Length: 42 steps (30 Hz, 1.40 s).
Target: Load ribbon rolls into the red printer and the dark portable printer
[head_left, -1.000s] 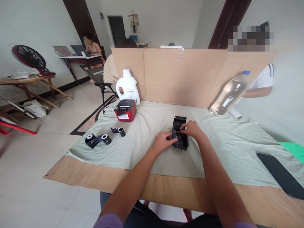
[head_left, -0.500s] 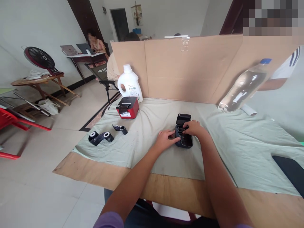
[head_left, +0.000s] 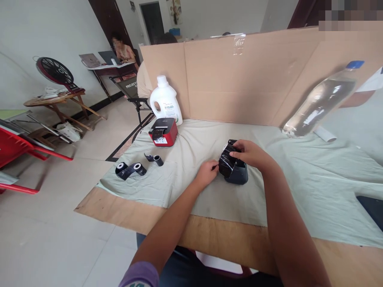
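A small black label printer [head_left: 236, 174] sits on the pale green cloth [head_left: 185, 179] in the middle of the table. My right hand [head_left: 253, 153] grips its top, fingers curled over the lid and the shiny black ribbon [head_left: 225, 164] hanging at its left side. My left hand [head_left: 206, 173] pinches the lower edge of that ribbon, just left of the printer. A red and black label printer [head_left: 163, 132] stands further back on the left.
Black ribbon rolls [head_left: 130, 169] and a smaller roll [head_left: 155, 159] lie at the left. A white jug [head_left: 165, 100] and a clear bottle [head_left: 323, 99] lean by the cardboard screen [head_left: 239, 75]. A dark phone [head_left: 371, 206] lies at the right edge. People sit behind the screen.
The black printer has been turned and tipped so its lid faces left; my right hand has moved onto its top and my left hand now pinches the ribbon. The view has shifted rightward.
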Each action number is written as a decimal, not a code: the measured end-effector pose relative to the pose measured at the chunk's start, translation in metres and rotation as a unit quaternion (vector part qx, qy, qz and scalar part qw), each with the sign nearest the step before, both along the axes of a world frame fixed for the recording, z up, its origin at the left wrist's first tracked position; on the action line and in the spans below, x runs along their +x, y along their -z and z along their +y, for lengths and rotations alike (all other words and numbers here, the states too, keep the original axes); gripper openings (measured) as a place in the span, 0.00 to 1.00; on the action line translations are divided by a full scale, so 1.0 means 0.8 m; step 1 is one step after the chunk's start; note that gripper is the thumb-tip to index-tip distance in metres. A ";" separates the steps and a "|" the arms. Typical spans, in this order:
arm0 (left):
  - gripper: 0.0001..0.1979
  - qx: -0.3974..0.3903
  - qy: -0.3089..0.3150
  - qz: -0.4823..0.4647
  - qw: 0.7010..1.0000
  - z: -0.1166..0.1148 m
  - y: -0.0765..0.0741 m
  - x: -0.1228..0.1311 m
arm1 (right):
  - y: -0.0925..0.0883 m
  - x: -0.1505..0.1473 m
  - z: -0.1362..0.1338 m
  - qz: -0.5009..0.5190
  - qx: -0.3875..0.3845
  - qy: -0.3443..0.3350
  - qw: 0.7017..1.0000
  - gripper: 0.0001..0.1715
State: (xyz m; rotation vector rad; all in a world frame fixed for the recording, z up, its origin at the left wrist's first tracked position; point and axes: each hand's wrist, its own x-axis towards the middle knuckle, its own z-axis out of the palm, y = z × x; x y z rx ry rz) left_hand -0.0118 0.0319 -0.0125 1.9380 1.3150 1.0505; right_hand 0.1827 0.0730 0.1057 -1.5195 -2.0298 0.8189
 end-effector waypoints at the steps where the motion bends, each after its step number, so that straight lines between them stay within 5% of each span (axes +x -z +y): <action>1: 0.14 0.002 -0.022 -0.018 1.000 0.001 -0.002 -0.004 | 0.001 -0.003 0.000 -0.006 0.003 -0.005 1.000 0.09; 6: 0.17 0.103 -0.195 -0.130 0.967 0.002 -0.025 -0.034 | 0.012 -0.025 -0.004 -0.038 0.013 -0.036 0.999 0.08; 10: 0.19 0.171 -0.103 -0.110 0.974 -0.005 -0.045 -0.049 | 0.016 -0.051 -0.017 0.015 0.010 -0.087 0.996 0.15; 15: 0.17 0.156 0.005 -0.081 0.984 -0.007 -0.051 -0.051 | 0.019 -0.066 -0.024 0.067 -0.017 -0.080 0.994 0.23; 19: 0.21 0.123 -0.020 -0.096 0.987 -0.004 -0.041 -0.051 | 0.019 -0.065 -0.019 0.094 -0.027 -0.065 0.993 0.20; 27: 0.19 0.056 -0.077 -0.147 0.985 0.002 -0.029 -0.051 | 0.012 -0.065 -0.019 0.078 0.007 -0.141 0.987 0.15; 34: 0.20 0.114 -0.048 0.067 0.990 -0.003 -0.047 -0.057 | 0.029 -0.089 -0.022 -0.008 0.105 -0.150 0.983 0.04; 38: 0.23 0.155 -0.178 0.109 0.966 -0.010 -0.053 -0.049 | 0.043 -0.110 -0.014 -0.006 0.114 -0.067 0.991 0.06; 42: 0.25 0.236 -0.286 0.058 0.927 -0.025 -0.062 -0.032 | 0.062 -0.172 -0.013 0.178 0.123 -0.046 0.975 0.09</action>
